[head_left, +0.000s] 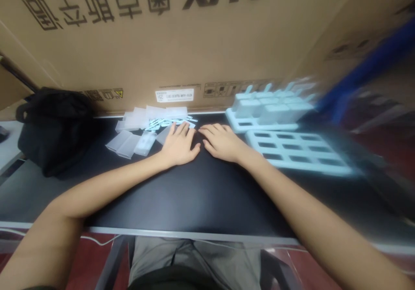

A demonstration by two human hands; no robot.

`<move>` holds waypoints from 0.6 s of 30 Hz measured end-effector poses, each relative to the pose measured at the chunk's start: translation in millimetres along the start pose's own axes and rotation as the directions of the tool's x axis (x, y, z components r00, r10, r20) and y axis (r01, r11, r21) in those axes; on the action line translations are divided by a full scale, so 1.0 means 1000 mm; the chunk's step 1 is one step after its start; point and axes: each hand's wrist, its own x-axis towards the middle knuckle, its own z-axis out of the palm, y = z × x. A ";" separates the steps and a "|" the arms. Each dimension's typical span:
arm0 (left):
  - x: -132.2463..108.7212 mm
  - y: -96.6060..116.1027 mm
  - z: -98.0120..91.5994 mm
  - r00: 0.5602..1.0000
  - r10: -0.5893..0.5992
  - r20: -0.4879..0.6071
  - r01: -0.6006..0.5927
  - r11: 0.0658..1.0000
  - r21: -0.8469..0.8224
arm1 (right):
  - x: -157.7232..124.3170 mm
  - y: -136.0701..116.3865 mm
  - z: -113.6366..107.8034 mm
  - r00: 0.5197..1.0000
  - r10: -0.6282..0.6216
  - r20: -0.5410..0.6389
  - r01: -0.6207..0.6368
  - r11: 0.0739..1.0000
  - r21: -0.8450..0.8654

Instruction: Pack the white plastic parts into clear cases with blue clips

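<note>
My left hand (180, 145) lies flat on the black tabletop with fingers spread and holds nothing. Its fingertips come close to a heap of light blue popsicle sticks (162, 123). Around that heap lie several translucent popsicle mold cups (125, 143) and a pale blue piece (145, 143). My right hand (221, 141) also rests palm down, fingers stretched out and nothing in them. To its right is a light blue mold rack (298, 147) with rows of slots. Behind this rack, a second one (240, 128) carries several molds (248, 107) with sticks pointing up.
A large cardboard box (162, 56) stands upright along the back of the table (194, 195). On the left sits a black bag (55, 130). A blue bar (366, 69) slants past the right side, blurred. A white cable (100, 241) hangs below the front edge.
</note>
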 end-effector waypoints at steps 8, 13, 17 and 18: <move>0.002 -0.003 -0.008 0.971 0.237 0.020 -0.236 0.971 -0.048 | 0.000 -0.001 -0.004 0.999 0.043 -0.029 -0.043 0.999 -0.013; 0.003 -0.003 -0.009 0.938 0.344 0.053 -0.340 0.938 -0.063 | 0.000 0.002 -0.007 1.000 -0.009 0.023 0.010 0.999 -0.042; 0.003 -0.003 -0.009 0.937 0.347 0.042 -0.341 0.934 -0.110 | -0.002 0.004 -0.010 1.000 0.007 0.020 -0.006 0.999 -0.052; 0.002 -0.002 -0.009 0.937 0.349 0.030 -0.344 0.932 -0.118 | -0.002 0.005 -0.011 1.000 0.018 0.011 -0.017 0.999 -0.043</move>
